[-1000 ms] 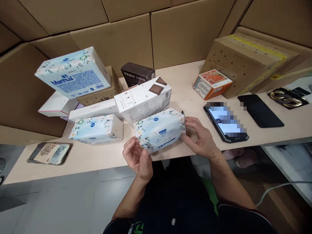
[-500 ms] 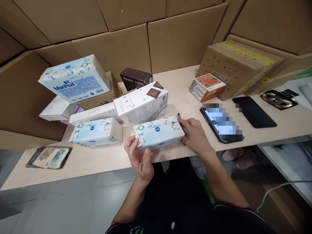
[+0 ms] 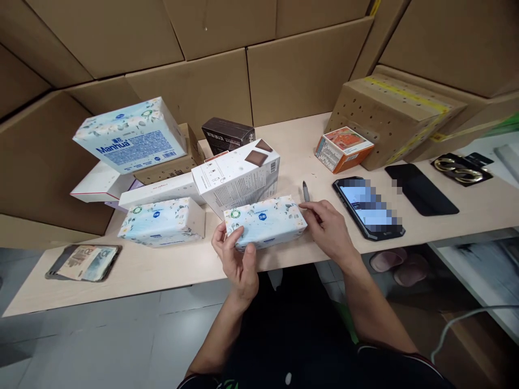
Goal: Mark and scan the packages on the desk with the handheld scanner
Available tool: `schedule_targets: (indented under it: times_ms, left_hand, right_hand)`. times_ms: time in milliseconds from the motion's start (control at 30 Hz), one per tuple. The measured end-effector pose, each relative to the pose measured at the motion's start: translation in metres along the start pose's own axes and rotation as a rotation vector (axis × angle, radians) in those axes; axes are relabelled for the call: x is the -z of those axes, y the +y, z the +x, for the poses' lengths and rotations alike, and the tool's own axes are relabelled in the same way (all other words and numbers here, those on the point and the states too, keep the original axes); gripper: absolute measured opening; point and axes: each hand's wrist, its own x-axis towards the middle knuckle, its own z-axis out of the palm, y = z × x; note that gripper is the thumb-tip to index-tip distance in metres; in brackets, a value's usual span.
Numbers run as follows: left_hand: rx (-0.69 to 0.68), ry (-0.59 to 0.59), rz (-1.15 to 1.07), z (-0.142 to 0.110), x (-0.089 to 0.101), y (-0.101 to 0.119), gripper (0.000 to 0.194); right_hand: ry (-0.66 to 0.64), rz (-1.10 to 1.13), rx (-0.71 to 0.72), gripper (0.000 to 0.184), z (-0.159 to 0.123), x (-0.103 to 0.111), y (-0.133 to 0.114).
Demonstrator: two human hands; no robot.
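Note:
My left hand (image 3: 235, 256) grips the left end of a light-blue flowered tissue pack (image 3: 265, 219), its fingers over the top corner and its thumb in front. At the pack's right end is my right hand (image 3: 326, 229); its index finger stretches toward the corner and its other fingers curl inward. A dark-tipped grey pen (image 3: 305, 190) emerges behind that index finger. Whether the curled fingers hold it, I cannot tell. Just behind the pack stands a white box with chocolate-brown squares (image 3: 239, 175). A second small tissue pack (image 3: 162, 220) lies to the left.
A large tissue pack (image 3: 130, 135) sits on a brown carton at the back left. Banknotes (image 3: 87, 263) lie on a case near the left edge. To the right are a lit phone (image 3: 368, 208), an orange box (image 3: 344, 149) and a dark phone (image 3: 421, 189). Cardboard boxes line the back.
The held tissue pack has tipped, so its narrow side faces up more. My right hand has shifted slightly right, off its end, and more of the pen shows. The view has shifted slightly.

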Motion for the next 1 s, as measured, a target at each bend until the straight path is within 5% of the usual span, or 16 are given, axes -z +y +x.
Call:
schedule_targets:
  times_ms: [233,500,733,867,1000]
  left_hand:
    - [0.008,-0.017,0.023,-0.002,0.001,-0.001,0.029]
    - [-0.179,-0.007,-0.004,-0.003,0.003,-0.002,0.021]
    - [-0.188,0.058,-0.086,-0.01,0.007,-0.007,0.024]
    - [-0.246,0.105,-0.116,-0.008,0.004,-0.006,0.008]
    - [-0.282,0.122,0.009,-0.006,-0.001,-0.005,0.054]
  right_hand:
    - [0.016,0.284,0.043,0.021,-0.004,0.003,-0.006]
    - [0.082,0.358,0.17,0.018,-0.005,0.005,-0.007]
    - [0.144,0.382,0.156,0.016,-0.007,0.004,-0.005]
    - [0.123,0.399,0.185,0.018,-0.007,0.006,-0.006]
    - [0.128,0.367,0.161,0.017,-0.006,0.006,-0.006]
